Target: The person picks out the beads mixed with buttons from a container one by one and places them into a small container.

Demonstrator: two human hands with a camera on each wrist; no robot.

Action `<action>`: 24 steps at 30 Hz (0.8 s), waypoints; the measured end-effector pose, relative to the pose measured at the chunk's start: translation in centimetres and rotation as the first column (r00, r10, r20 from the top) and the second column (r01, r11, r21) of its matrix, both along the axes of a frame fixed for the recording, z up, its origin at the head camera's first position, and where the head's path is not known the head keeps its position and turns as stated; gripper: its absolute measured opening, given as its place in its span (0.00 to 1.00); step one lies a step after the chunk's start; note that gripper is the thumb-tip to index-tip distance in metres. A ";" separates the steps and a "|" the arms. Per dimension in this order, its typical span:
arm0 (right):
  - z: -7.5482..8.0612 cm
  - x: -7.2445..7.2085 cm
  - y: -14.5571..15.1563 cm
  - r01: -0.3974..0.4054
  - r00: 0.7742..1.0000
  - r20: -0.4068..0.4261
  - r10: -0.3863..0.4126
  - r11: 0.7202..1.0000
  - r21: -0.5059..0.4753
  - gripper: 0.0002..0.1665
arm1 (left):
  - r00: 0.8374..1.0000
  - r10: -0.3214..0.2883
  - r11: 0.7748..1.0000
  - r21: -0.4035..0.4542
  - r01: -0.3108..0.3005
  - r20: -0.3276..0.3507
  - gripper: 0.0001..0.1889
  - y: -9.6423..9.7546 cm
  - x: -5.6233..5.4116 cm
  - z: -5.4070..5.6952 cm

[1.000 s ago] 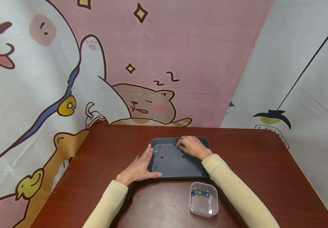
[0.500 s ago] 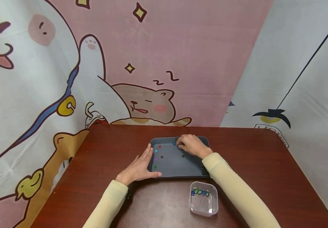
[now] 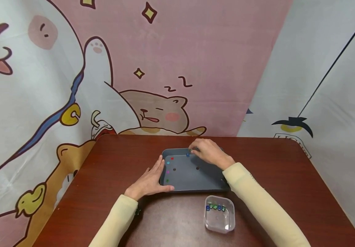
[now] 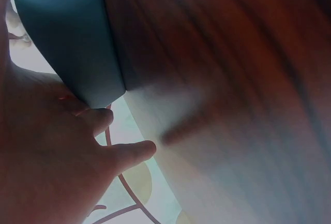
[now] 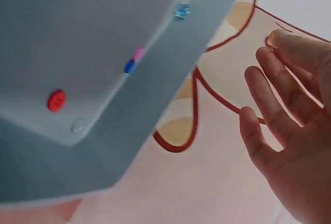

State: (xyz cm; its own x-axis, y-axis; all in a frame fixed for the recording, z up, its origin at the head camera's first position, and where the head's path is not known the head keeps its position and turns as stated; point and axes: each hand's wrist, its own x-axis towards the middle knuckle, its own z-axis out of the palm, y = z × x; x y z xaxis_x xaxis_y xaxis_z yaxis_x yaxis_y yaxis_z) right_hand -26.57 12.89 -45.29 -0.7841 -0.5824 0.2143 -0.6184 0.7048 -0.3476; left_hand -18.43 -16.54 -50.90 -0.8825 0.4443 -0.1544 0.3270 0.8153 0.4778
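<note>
My left hand (image 3: 148, 183) lies spread against the left side of a grey tray (image 3: 186, 185), its thumb along the front rim. In the left wrist view the fingers sit beside the tray's wall (image 4: 72, 38). My right hand (image 3: 209, 151) is over the tray's back edge, fingers bent and thumb near the index finger. I cannot tell whether something small is between those fingertips. Just below them a blue marble (image 3: 188, 155) lies by the back wall, also in the right wrist view as a glassy blue marble (image 5: 182, 11). A red button (image 5: 57, 101) lies near a tray corner.
Small coloured pieces, among them a magenta one (image 3: 168, 172) and a green one (image 3: 167, 180), line the tray's left side. Two brown pieces lie further in, one being a brown piece (image 3: 197, 168). A clear plastic box (image 3: 219, 223) with green and blue marbles stands in front.
My right hand has risen away from the blue marble, up and slightly right, over the tray's back rim. The left hand stays on the tray. The view has shifted slightly.
</note>
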 end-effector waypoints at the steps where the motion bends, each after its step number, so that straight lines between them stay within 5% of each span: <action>1: 0.3 0.2 0.1 0.002 1.000 -0.004 -0.002 1.000 -0.002 0.10 | 1.000 0.000 1.000 0.003 0.000 0.000 0.67 0.0 0.0 0.0; 24: 3.8 5.5 3.0 -0.016 0.994 -0.108 0.007 0.997 -0.080 0.11 | 1.000 -0.006 1.000 0.019 0.006 0.001 0.66 0.0 0.0 0.1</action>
